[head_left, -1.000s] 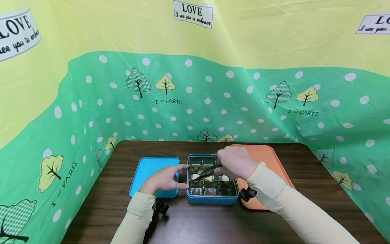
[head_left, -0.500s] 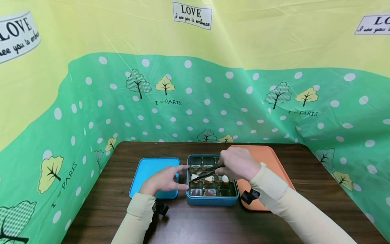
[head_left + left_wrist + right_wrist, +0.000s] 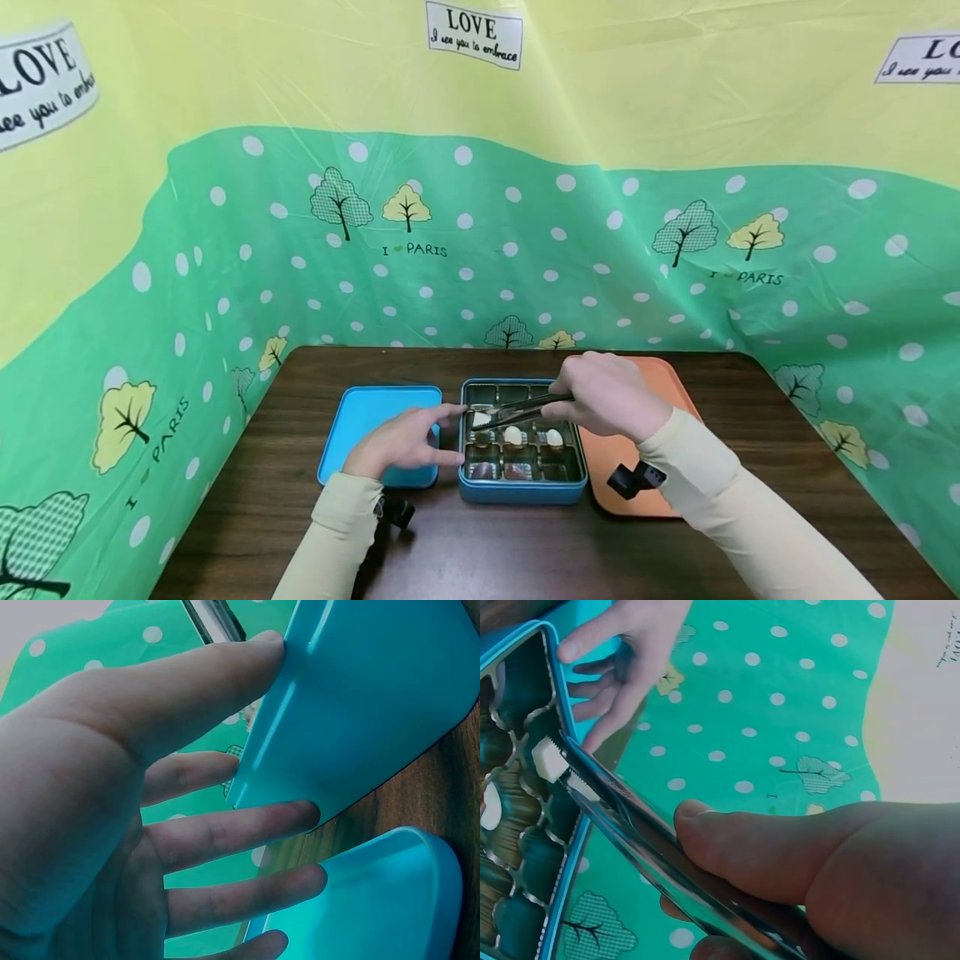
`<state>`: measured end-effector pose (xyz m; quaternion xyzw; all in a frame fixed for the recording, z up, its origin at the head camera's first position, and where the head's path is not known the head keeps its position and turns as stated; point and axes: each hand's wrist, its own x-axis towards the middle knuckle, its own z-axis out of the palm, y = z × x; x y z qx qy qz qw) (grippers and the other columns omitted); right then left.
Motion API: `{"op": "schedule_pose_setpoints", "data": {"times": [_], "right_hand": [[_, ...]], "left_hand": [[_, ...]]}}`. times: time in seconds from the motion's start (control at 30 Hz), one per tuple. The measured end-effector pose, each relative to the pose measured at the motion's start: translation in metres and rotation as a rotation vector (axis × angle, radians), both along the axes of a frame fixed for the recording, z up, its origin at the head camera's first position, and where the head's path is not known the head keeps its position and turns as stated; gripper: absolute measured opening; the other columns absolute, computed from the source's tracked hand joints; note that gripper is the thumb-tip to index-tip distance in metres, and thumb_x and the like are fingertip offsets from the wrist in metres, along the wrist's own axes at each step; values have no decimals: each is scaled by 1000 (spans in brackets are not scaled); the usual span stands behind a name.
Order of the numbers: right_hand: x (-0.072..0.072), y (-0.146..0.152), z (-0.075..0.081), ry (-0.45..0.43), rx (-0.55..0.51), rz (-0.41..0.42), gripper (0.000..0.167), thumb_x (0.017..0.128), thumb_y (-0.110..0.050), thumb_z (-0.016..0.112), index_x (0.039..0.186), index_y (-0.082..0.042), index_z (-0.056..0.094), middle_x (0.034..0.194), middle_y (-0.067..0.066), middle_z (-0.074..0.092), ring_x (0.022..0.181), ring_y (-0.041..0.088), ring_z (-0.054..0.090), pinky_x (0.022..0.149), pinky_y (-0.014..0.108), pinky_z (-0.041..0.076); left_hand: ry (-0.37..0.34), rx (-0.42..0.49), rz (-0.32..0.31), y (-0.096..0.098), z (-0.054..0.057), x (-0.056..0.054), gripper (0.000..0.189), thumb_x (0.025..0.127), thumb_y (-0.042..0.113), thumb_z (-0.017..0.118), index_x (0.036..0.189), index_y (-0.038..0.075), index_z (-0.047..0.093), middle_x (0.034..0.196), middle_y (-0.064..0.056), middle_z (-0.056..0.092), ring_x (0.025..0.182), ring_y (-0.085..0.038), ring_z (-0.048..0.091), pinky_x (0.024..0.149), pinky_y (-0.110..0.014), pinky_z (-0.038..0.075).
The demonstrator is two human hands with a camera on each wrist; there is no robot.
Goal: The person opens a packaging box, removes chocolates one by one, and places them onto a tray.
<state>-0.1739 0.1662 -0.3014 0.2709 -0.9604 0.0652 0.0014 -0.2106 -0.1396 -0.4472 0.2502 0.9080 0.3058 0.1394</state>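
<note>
In the head view my right hand (image 3: 603, 396) grips metal tongs (image 3: 551, 400) with serrated tips, slanting left over a blue box (image 3: 522, 493) divided into dark compartments. At the tips is a small white block (image 3: 549, 759), with another patch of white between the tong arms in the right wrist view. Rounded white pieces (image 3: 513, 435) sit in the middle and right compartments of the same row. My left hand (image 3: 401, 437) spreads straight fingers at the box's left side, its thumb (image 3: 247, 656) touching the rim in the left wrist view.
A flat blue lid-like tray (image 3: 382, 404) lies left of the box, partly under my left hand. To the right, an orange tray (image 3: 675, 392) extends beneath my right forearm. The brown wooden table (image 3: 487, 550) ends at a printed green cloth (image 3: 465, 242).
My right hand has moved right and slightly away with the tongs. The white block at their tips has risen from its compartment, where brown lining now shows. My left hand stays put.
</note>
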Motion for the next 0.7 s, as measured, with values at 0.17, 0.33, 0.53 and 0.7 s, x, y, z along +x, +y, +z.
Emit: {"op": "schedule_pose_setpoints", "data": {"times": [0.17, 0.33, 0.53, 0.7], "right_hand": [[5, 11, 9, 72, -20, 18, 46, 91, -35, 83, 55, -27, 55, 58, -14, 32, 47, 5, 35, 47, 26, 21], [7, 23, 20, 68, -39, 1, 56, 93, -35, 81, 53, -30, 42, 54, -16, 29, 48, 6, 35, 47, 26, 21], [9, 40, 28, 55, -59, -48, 27, 93, -34, 80, 67, -32, 75, 55, -18, 51, 51, 7, 46, 45, 29, 30], [10, 55, 29, 58, -52, -83, 27, 94, -36, 79, 67, -33, 73, 53, -15, 48, 49, 8, 46, 45, 30, 30]], "left_hand": [[1, 0, -4, 0, 0, 0, 80, 90, 48, 82, 158, 23, 48, 133, -9, 67, 122, -29, 63, 98, -54, 53], [-3, 5, -7, 0, 1, 0, 79, 91, 46, 82, 158, 22, 48, 133, -9, 67, 122, -30, 62, 98, -55, 52], [-10, 7, 6, 0, 2, -1, 80, 90, 46, 83, 158, 22, 49, 132, -9, 67, 121, -31, 62, 98, -55, 53], [-13, 6, 11, 1, 1, 0, 81, 89, 46, 83, 158, 20, 49, 131, -9, 67, 121, -30, 62, 98, -56, 52]]}}
